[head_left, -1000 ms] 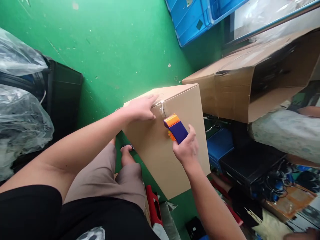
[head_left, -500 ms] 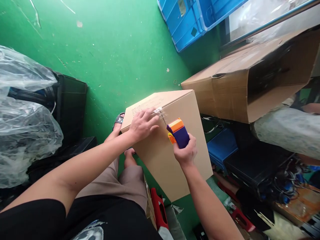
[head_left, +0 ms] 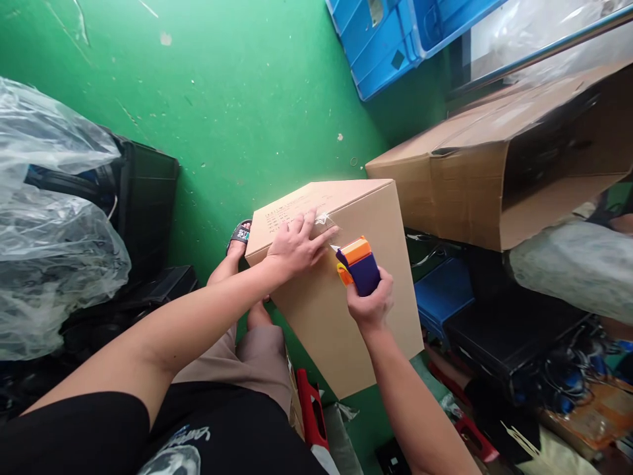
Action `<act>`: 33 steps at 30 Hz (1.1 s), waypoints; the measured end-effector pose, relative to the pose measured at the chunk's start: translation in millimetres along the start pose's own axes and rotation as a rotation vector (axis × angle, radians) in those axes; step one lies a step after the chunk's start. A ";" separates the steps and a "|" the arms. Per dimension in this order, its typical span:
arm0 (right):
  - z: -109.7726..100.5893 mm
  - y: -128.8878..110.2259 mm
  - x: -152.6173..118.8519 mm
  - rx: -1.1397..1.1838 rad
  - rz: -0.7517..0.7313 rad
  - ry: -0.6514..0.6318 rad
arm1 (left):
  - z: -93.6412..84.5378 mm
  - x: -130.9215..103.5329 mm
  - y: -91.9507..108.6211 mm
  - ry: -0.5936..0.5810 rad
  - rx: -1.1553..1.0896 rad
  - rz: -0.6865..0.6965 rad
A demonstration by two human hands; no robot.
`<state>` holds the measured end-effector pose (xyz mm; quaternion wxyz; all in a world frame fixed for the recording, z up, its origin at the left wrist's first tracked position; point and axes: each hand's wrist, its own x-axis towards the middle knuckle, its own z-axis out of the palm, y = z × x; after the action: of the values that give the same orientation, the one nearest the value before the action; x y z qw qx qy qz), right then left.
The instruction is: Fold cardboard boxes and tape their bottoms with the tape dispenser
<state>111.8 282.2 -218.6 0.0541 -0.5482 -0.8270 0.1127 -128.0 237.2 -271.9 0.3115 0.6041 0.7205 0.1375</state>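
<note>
A closed cardboard box (head_left: 361, 330) stands in front of me, with printed lines on its far face. My left hand (head_left: 301, 245) lies over the box's edge, fingers spread and pressing on clear tape (head_left: 324, 219) that looks wrinkled there. In my right hand (head_left: 372, 297) is a purple and orange tape dispenser (head_left: 360, 264), gripped by its body. Its orange end sits close to my left fingertips, above the box panel. A short strip of clear tape seems to run between the dispenser and my left fingers.
To the right lies an open cardboard carton (head_left: 465, 178), with a blue plastic crate (head_left: 386, 53) beyond it. Black bins under plastic wrap (head_left: 54, 218) stand at left. A red stool (head_left: 311, 409) is near my legs; cables (head_left: 568, 376) pile at lower right.
My left hand has slid slightly right along the tape toward the dispenser, its fingers now flatter on the box. The dispenser stays in my right hand, and the view has shifted a little.
</note>
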 end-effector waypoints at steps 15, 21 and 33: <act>-72.2 -83.3 124.9 -0.101 -0.273 -0.127 | 0.2 3.5 2.4 -0.044 -0.137 -0.052; -61.3 -114.3 171.0 -0.131 -0.277 -0.208 | 1.7 4.3 3.4 -0.041 -0.170 -0.039; -99.9 -184.1 251.4 -0.092 -0.213 -0.037 | 3.2 5.5 0.8 -0.073 -0.225 -0.054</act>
<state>-130.4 457.1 -85.1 0.0253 -0.4568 -0.8858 0.0781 -125.8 242.1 -275.4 0.4071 0.5502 0.7047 0.1869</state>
